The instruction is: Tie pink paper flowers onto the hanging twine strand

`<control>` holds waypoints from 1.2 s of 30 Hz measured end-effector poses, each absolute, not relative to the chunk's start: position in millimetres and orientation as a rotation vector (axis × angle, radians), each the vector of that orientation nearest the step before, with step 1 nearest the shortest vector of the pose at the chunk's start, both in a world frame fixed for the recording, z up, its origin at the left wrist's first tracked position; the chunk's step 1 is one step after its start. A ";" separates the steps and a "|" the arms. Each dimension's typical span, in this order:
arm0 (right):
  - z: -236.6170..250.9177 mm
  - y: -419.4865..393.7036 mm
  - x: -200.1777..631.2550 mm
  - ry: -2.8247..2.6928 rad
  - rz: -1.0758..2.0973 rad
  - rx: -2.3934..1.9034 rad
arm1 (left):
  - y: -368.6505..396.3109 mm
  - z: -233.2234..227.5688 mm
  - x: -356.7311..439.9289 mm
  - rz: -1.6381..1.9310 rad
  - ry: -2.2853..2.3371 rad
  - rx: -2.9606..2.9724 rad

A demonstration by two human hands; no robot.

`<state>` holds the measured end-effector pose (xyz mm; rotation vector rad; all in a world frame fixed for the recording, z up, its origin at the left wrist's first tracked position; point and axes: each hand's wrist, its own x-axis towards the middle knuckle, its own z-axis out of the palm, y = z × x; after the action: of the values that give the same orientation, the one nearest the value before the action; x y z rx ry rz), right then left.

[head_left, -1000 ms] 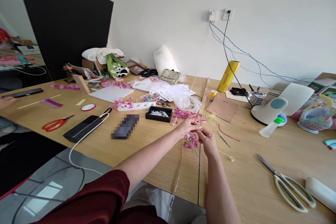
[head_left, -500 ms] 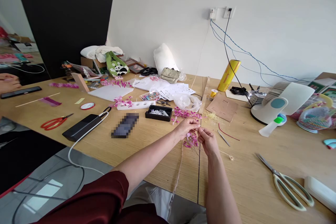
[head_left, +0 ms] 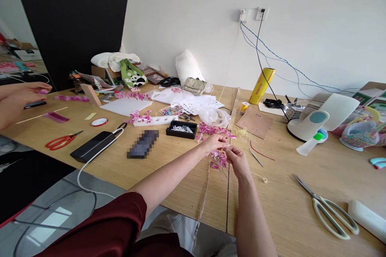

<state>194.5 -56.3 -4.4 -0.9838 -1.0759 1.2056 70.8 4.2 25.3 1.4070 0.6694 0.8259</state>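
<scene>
I look down on a long wooden counter (head_left: pixel 169 176) that runs from the left edge to the right edge, crowded along its far side. A white desk fan (head_left: pixel 324 118) sits toward the far right corner, a black power bank (head_left: pixel 93 146) with a white cable lies near the front edge on the left, and pale-handled scissors (head_left: pixel 330 207) lie near the front right corner. Red scissors (head_left: pixel 62 140) rest toward the left end, where another person's hands (head_left: pixel 21 96) work apart from mine.

Mid-counter, my left hand (head_left: pixel 214 143) and right hand (head_left: pixel 238 160) meet over a cluster of small pink flowers (head_left: pixel 218 160). Both are pinched narrow, fingertips together on the flowers and a thin twine (head_left: pixel 205 196) that trails back over the front edge toward my lap. More pink flowers (head_left: pixel 211 130) lie just beyond.

I judge the step in hand to be fastening a flower onto the twine. The next move calls for a steady pinch from the left while the right works the fine strand, keeping it taut without crushing petals.
</scene>
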 end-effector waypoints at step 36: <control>-2.6 -55.5 194.7 -1.062 1.131 -1.043 | -7.1 12.3 76.2 0.971 0.593 1.266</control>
<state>194.7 -55.5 -2.6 -1.0434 -1.0622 1.1312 76.2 -7.1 12.3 1.2661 0.5927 0.9708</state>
